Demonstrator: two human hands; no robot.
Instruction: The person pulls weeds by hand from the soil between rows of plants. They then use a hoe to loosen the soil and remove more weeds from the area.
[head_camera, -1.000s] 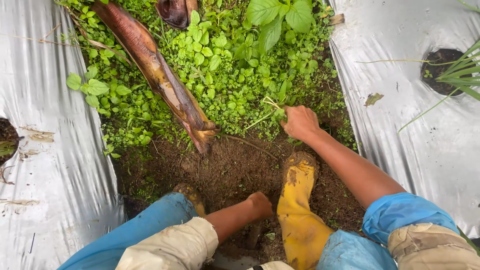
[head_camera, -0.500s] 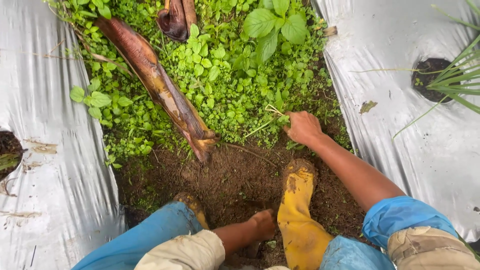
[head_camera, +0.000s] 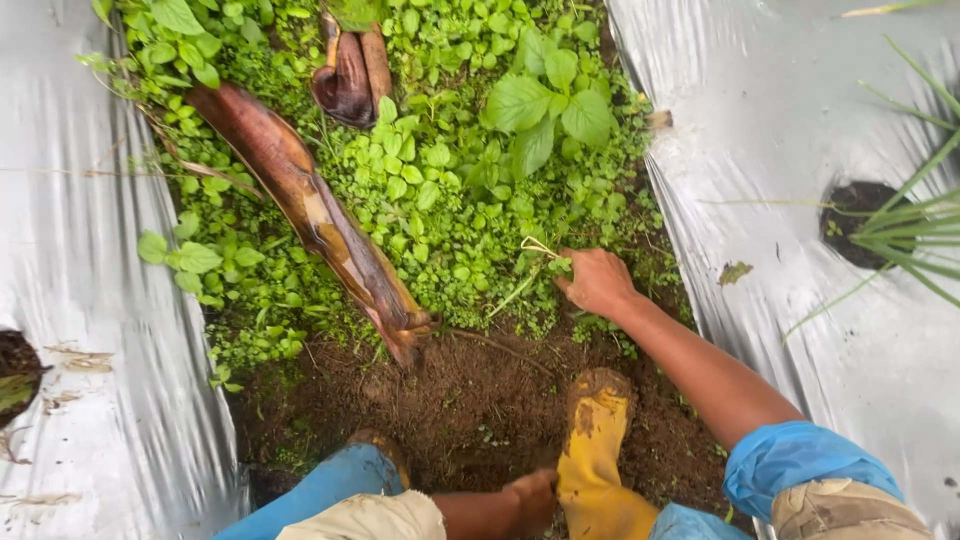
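- Between two sheets of silver plastic mulch film (head_camera: 90, 300) runs a furrow of dark brown soil (head_camera: 470, 400), its far half covered by a mat of low green weeds (head_camera: 440, 200).
- At the near edge of that mat, the right hand (head_camera: 597, 282) has its grip clenched on a small tuft of pale-stemmed green weeds (head_camera: 540, 255); the stems stick out to the left of the fingers, and the tuft sits right where bare soil meets greenery.
- Low in the picture, the left hand (head_camera: 530, 497) rests on the soil just beside the muddy yellow rubber boot (head_camera: 597, 450); whether its grip holds anything, I cannot tell.
- A long brown dried banana leaf sheath (head_camera: 320, 220) lies slantwise across the weeds to the left of the right hand, well apart from it; a shorter dark brown curled husk (head_camera: 350, 75) lies farther off.
- A broad-leaved green plant (head_camera: 545, 105) stands above the mat beyond the right hand.
- On the right sheet, a round planting hole with dark earth (head_camera: 860, 215) holds long thin green leaves (head_camera: 915, 235).
- Blue sleeves (head_camera: 800, 460) and tan fabric cover the arms near the bottom edge.
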